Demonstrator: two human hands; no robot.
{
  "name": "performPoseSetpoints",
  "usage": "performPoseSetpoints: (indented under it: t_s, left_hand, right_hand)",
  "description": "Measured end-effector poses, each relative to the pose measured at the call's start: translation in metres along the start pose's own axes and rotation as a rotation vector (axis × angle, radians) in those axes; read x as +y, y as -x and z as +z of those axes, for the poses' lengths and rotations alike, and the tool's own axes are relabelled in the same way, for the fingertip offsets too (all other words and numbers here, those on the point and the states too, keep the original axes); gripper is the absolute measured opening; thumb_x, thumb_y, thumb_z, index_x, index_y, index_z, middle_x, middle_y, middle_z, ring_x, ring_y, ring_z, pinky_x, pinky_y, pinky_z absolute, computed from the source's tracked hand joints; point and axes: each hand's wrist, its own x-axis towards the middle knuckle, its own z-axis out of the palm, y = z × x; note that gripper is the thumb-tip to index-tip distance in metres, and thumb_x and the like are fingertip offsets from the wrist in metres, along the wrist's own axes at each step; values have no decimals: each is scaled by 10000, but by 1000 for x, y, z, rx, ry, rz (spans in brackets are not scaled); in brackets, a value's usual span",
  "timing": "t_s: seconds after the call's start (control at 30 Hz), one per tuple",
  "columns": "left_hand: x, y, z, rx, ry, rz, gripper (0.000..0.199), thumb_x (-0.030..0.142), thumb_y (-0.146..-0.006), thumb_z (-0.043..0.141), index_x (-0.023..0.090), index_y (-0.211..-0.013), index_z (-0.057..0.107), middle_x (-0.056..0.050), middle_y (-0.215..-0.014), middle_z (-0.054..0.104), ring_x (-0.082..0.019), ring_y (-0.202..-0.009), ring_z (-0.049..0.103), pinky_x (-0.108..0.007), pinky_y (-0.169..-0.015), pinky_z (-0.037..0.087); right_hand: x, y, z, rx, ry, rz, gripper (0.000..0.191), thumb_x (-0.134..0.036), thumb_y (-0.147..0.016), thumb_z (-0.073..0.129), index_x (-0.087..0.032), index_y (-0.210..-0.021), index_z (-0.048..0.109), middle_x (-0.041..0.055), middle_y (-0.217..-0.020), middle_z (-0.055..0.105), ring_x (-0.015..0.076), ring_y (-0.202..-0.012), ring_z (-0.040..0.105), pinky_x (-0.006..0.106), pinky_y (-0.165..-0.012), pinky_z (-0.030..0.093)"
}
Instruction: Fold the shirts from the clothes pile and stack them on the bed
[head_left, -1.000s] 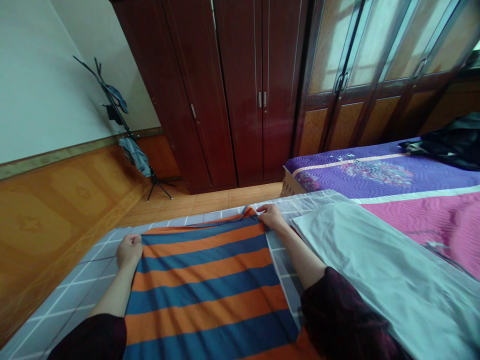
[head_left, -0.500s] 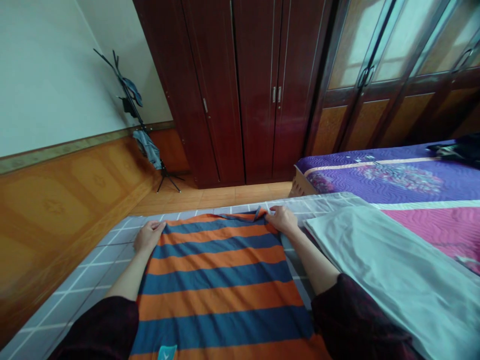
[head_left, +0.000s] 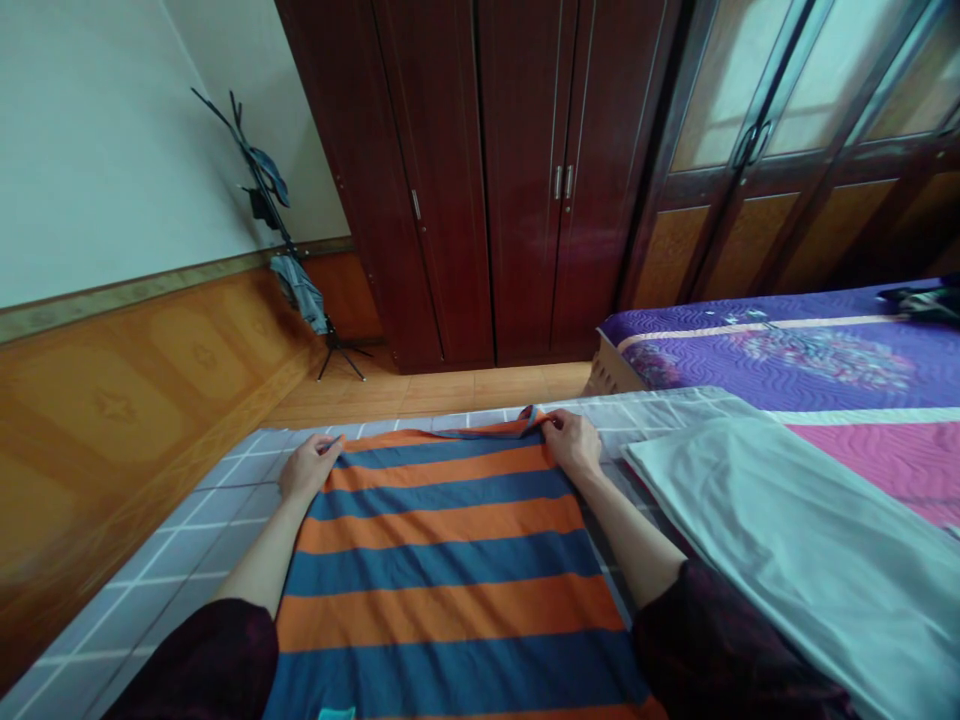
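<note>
An orange and blue striped cloth (head_left: 450, 560) lies spread over a grey checked surface (head_left: 225, 520), its far edge slightly wrinkled and turned up near the right corner. At the far left corner my left hand (head_left: 307, 468) pinches the fabric between closed fingers. My right hand (head_left: 573, 445) grips the far right corner, thumb and fingers closed on the edge. A small teal patch (head_left: 337, 714) shows on the cloth at the bottom of the view.
A pale green folded cloth (head_left: 787, 540) lies at the right. Beyond it is a bed with a purple and pink cover (head_left: 750, 350). Dark red wardrobes (head_left: 450, 250) stand ahead, and a black coat stand (head_left: 285, 235) with hanging items is at the left.
The striped cloth has shifted slightly toward me, and less of the teal patch shows. Both hands keep hold of its corners. The view has turned a little to the left.
</note>
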Motion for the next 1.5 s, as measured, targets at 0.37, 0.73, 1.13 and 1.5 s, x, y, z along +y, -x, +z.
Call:
performPoseSetpoints:
  t_s: [0.37, 0.73, 1.13, 1.5]
  left_hand:
    - [7, -15, 9, 72, 87, -6, 229, 388, -850, 481, 231, -944, 618, -89, -999, 697, -283, -957, 633, -359, -768, 472]
    - [-5, 32, -23, -79, 366, 89, 535, 345, -747, 593, 141, -1228, 483, -103, -1101, 647, -195, -912, 650, -295, -768, 511]
    - [-77, 258, -124, -323, 93, 57, 248, 462, -756, 548, 229, -823, 596, 27, -647, 603, -183, -625, 581, -258, -601, 422]
    - [-106, 265, -162, -232, 77, 18, 344, 496, -816, 408, 228, -615, 482, 4, -619, 560, -202, -649, 553, -278, -601, 423]
  right_hand:
    - [6, 0, 7, 199, 93, -109, 395, -432, -914, 380, -176, -1040, 653, 132, -1016, 640, 265, -929, 597, 333, -704, 421]
    - [6, 2, 15, 126, 77, -538, 490, -426, -873, 488, -107, -1240, 551, 171, -1321, 513, 310, -1213, 450, 442, -980, 339]
    - [1, 2, 37, -4, 115, -790, 505, -482, -899, 420, -125, -1215, 584, 158, -1309, 519, 295, -1197, 465, 409, -995, 354]
    - [9, -2, 39, -1, 184, -759, 557, -504, -904, 395, -104, -1265, 540, 172, -1358, 469, 313, -1252, 411, 417, -1041, 296]
